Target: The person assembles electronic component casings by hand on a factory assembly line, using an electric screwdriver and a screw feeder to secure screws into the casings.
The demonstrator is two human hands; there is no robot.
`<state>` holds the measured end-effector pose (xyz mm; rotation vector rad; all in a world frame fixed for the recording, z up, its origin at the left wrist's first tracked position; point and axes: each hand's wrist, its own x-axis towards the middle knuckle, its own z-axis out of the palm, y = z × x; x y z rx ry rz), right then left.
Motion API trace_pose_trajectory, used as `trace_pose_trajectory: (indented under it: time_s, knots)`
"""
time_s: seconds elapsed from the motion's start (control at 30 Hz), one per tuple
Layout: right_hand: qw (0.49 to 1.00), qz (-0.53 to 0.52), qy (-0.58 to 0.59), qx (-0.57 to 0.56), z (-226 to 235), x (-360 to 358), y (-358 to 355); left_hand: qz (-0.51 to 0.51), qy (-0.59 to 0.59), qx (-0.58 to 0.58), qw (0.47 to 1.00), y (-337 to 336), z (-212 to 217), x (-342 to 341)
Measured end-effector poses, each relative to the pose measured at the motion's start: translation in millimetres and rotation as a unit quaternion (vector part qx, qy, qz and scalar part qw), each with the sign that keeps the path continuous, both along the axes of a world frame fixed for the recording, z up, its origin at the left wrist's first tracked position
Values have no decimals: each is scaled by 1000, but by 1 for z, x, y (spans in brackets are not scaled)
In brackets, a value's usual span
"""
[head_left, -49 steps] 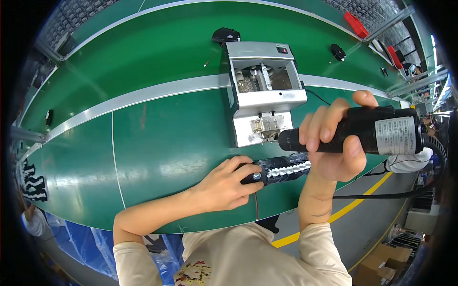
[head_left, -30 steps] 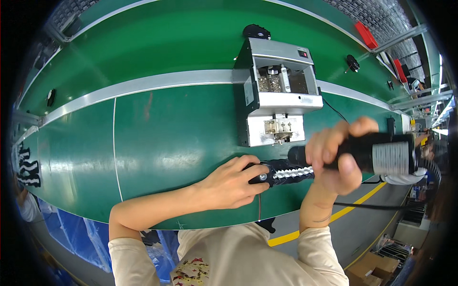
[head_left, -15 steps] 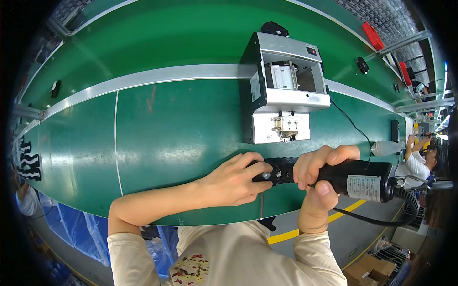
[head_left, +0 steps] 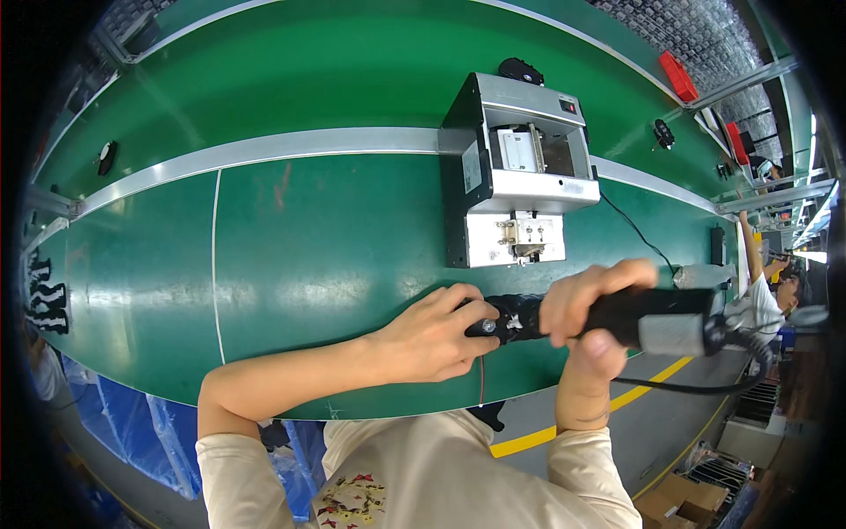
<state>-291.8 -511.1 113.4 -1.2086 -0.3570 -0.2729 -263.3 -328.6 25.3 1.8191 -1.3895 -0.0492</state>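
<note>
My right hand (head_left: 577,309) is wrapped around a black corded electric screwdriver (head_left: 656,322), held roughly level with its tip end toward the left. The tool's rear half and pale label are smeared by motion. My left hand (head_left: 436,335) is closed on a small black part (head_left: 514,319) with a shiny round spot, just above the bench's near edge. The tool's front end meets this part, but my fingers hide the exact contact. A thin reddish wire (head_left: 482,379) hangs down below the part.
Beyond my hands stands a grey metal machine (head_left: 529,185) with an open front bay, its cable running right. A clear plastic bottle (head_left: 701,276) lies at the right on the green bench (head_left: 326,220). Black parts (head_left: 46,300) line the far left. Another person (head_left: 767,295) works at right.
The screwdriver's rear end has tilted up slightly and shifted a little left with my right hand, now blurred. My left hand and the black part stay nearly in place.
</note>
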Motion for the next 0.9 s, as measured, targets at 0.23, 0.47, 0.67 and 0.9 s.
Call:
trace_pose_trajectory:
  time_s: [0.23, 0.47, 0.67, 0.9]
  knots:
    - [990, -72, -119, 16, 28, 44, -11, -5, -18, 10, 1000, 1, -2, 0]
    - [988, -120, -53, -75, 25, 59, -1, -4, -13, 25, 1000, 0, -1, -2]
    - [994, -86, -60, -11, 15, 28, 1, 23, -34, 9, 999, -1, -6, -4]
    - [997, -70, -21, 30, -4, -24, 4, 34, -43, 2, 998, -1, -8, -4]
